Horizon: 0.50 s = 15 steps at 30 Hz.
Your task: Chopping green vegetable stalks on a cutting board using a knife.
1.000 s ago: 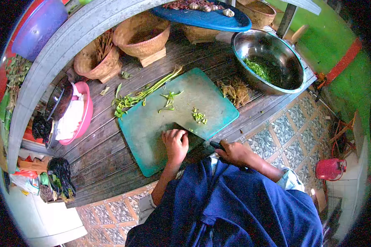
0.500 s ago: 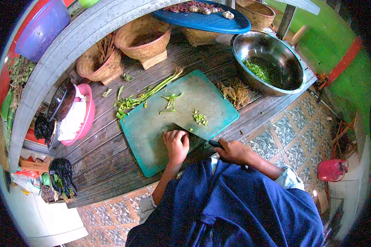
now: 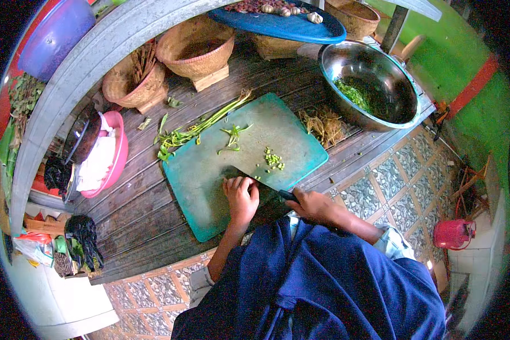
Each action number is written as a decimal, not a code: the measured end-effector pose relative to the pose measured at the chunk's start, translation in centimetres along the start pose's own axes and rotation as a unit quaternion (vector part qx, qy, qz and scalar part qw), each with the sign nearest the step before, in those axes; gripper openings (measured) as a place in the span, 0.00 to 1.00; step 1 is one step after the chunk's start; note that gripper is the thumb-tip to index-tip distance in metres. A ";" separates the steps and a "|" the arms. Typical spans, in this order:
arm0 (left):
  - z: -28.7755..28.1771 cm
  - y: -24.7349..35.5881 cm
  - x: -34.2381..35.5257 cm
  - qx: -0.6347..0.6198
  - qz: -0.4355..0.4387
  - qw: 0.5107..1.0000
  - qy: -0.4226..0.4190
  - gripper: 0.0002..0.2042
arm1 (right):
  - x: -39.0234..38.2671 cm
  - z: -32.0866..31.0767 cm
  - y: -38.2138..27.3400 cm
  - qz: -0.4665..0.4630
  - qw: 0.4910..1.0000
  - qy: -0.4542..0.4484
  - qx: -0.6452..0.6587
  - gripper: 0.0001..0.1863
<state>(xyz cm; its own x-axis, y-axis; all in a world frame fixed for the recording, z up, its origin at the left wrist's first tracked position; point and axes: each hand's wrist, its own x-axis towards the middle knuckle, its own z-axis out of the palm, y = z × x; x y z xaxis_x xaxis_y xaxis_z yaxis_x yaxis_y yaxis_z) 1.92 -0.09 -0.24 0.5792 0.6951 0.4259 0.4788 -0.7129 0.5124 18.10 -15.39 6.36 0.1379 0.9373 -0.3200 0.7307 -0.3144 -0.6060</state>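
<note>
A kitchen knife lies over the near part of a green-rimmed cutting board. My right hand is closed round its dark handle, and the blade points to the far left. Just left of the blade, my left hand rests on the board with its fingers curled under; whatever they hold is hidden. Beyond the blade sits a small pile of chopped green pieces. A leafy green sprig lies farther back on the board. Long green stems lie along the board's far left edge, partly on the wooden table.
To the far right stands a steel bowl with chopped greens inside. Trimmed roots lie between it and the board. Woven baskets and a blue tray with garlic line the back. A pink basin stands at left.
The knife and my right hand have shifted slightly left, and the blade's tip reaches a little farther past my left fingers. My left hand stays nearly in place.
</note>
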 end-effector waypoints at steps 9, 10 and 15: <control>0.7 -0.7 -0.3 -0.015 0.022 0.999 0.046 0.05 | -1.0 0.5 0.6 0.012 0.999 0.039 -0.021 0.22; 0.6 -0.6 -0.2 -0.027 0.019 0.999 0.040 0.05 | -1.3 0.3 1.0 0.011 0.999 0.039 -0.022 0.22; 0.2 -0.2 -0.1 -0.058 0.006 0.998 0.025 0.06 | -2.2 -0.6 0.8 0.015 0.999 0.031 -0.016 0.23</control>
<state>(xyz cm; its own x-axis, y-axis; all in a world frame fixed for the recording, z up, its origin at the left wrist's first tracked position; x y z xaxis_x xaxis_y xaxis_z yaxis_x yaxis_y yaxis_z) 1.93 -0.01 -0.53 0.5487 0.6930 0.4677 0.3904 -0.7071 0.5896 18.83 -17.58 7.00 0.2003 0.9353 -0.2918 0.7461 -0.3387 -0.5732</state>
